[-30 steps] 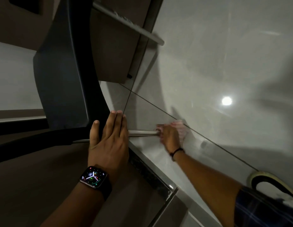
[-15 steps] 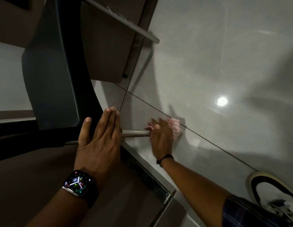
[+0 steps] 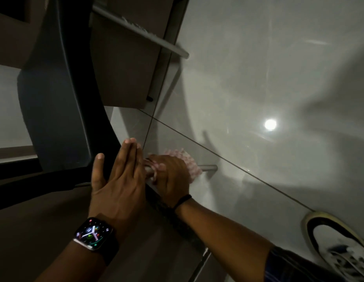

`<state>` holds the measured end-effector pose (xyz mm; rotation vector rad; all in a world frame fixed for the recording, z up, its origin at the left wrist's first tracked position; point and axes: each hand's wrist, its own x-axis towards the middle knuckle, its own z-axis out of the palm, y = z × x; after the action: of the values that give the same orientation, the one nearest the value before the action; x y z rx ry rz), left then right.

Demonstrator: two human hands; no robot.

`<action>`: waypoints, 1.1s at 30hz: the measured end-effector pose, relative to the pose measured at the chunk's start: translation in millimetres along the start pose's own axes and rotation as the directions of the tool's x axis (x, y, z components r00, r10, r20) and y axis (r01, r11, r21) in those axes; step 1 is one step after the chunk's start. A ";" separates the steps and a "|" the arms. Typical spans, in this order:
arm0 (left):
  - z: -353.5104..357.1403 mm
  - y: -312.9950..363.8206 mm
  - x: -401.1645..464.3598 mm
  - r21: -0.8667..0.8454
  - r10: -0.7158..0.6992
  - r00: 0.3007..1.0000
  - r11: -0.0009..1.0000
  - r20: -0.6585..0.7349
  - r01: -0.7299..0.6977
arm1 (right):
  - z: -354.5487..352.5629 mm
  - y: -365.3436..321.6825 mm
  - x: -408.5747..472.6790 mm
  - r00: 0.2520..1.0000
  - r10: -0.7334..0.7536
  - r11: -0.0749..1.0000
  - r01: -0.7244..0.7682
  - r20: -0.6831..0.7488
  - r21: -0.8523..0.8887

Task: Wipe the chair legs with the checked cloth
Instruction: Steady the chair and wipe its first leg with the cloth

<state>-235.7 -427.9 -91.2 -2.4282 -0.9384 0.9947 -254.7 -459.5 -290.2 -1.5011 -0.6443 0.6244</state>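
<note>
Chair seat (image 3: 61,110), dark and curved, cut off at the top edge; underside only partly legible in dim light. Lower chair leg (image 3: 209,167), a pale metal tube lying level across the frame, mostly hidden behind both hands, with only its end cap showing free against the tiled floor (image 3: 258,68). Second chair leg (image 3: 148,35), slanting across the upper part, blurred along its length. Checked cloth (image 3: 187,159), pink and white in small squares, bunched and blurred, wrapped around the lower leg and largely covered by the right hand (image 3: 171,178); pattern hard to make out. Right grip closed around cloth and leg together, thin dark band at the wrist. Left hand (image 3: 118,180) flat with straight fingers held together, palm against the seat edge just beside the right hand, grasping nothing; lit watch (image 3: 93,234) on the wrist. Shoe (image 3: 337,245), light with dark trim, cropped at the lower right corner. Bright round reflection on the floor tiles, well apart from the hands.
</note>
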 end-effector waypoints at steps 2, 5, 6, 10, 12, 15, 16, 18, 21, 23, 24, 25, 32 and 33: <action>7.2 -7.8 -2.0 0.035 0.020 1.000 0.999 -0.008 -0.020 | -9.7 53.7 -6.7 0.984 0.151 0.962 -0.123 0.099 -0.243; 16.3 -12.7 -0.1 0.009 0.015 0.999 1.000 0.031 -0.015 | -33.4 126.1 -5.0 0.831 0.509 0.852 -0.448 0.225 -0.272; 18.1 -12.7 1.7 0.001 0.016 0.999 1.000 0.039 -0.016 | -39.0 138.3 -2.6 0.751 0.604 0.797 -0.570 0.267 -0.201; 16.3 -8.7 2.9 -0.014 0.024 1.000 1.000 0.005 -0.024 | -29.2 111.7 -3.3 0.804 0.558 0.830 -0.549 0.209 -0.103; 13.6 -9.3 2.1 -0.040 0.027 1.000 0.999 0.001 -0.027 | -13.8 62.0 0.5 0.905 0.378 0.923 -0.353 0.198 -0.151; 13.0 -8.3 2.4 -0.077 0.047 0.999 0.996 0.016 -0.045 | 11.9 3.1 8.8 0.978 0.118 0.993 -0.113 0.173 -0.039; 13.0 -6.7 3.0 -0.098 0.036 0.999 0.995 0.016 -0.034 | 14.7 -10.3 13.0 0.986 0.071 0.997 -0.075 0.153 0.025; 11.8 -3.0 4.1 -0.110 0.006 1.000 0.994 0.028 -0.003 | 8.1 -11.8 21.1 0.987 0.028 0.996 -0.040 0.156 0.076; 7.9 0.5 5.8 -0.084 -0.028 0.999 0.996 0.034 0.030 | -9.8 21.9 19.0 0.947 0.090 0.996 -0.078 0.309 -0.051; 8.6 2.3 5.4 -0.066 -0.050 0.998 0.996 0.039 0.053 | -18.5 64.3 13.7 0.919 0.165 0.963 -0.073 0.357 -0.258; 9.2 3.2 5.5 -0.065 -0.058 0.997 0.996 0.047 0.061 | -23.7 86.9 10.9 0.888 0.214 0.932 -0.061 0.407 -0.358; 9.3 2.9 5.5 -0.065 -0.067 0.996 0.995 0.054 0.071 | -27.3 106.8 8.5 0.852 0.273 0.913 -0.084 0.447 -0.399; 9.9 4.0 5.4 -0.081 -0.090 0.996 0.992 0.030 0.092 | -44.9 117.0 5.2 0.609 0.702 0.611 -0.781 0.370 0.128; 10.1 4.1 5.8 -0.087 -0.085 0.996 0.992 0.027 0.087 | -35.6 96.3 3.6 0.696 0.628 0.720 -0.689 0.349 0.078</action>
<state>-238.1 -426.1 -103.1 -2.4292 -1.1073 0.9721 -224.4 -483.0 -385.5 -1.4375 -0.2173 1.4652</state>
